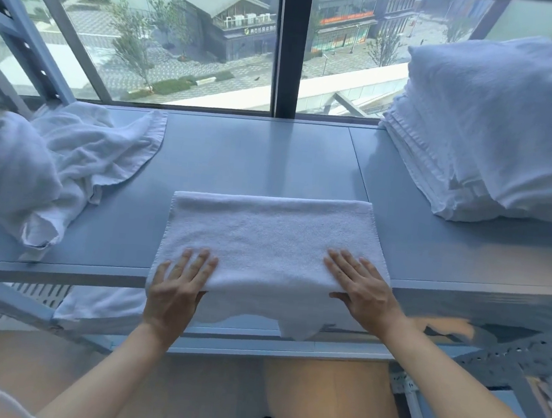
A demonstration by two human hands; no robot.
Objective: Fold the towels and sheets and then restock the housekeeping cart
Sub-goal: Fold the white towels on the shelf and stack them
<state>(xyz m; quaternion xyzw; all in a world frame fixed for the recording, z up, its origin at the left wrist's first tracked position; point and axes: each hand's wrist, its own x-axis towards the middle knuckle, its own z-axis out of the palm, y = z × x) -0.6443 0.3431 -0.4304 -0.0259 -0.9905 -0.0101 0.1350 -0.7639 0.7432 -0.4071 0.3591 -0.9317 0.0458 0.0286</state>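
A white towel [266,238] lies folded in a rectangle on the grey shelf top [256,153], its near edge hanging over the front rim. My left hand [176,287] lies flat on the towel's near left corner, fingers straight. On the near right corner my right hand [360,284] presses flat, fingers spread. A crumpled heap of white towels [56,167] sits at the left end of the shelf. A tall stack of folded white linen [498,129] stands at the right end.
A large window [190,32] with a dark upright frame [293,45] runs along the back of the shelf. More white cloth [100,306] lies on a lower shelf at the left. A perforated metal bracket [503,358] sticks out at the lower right. Wooden floor below.
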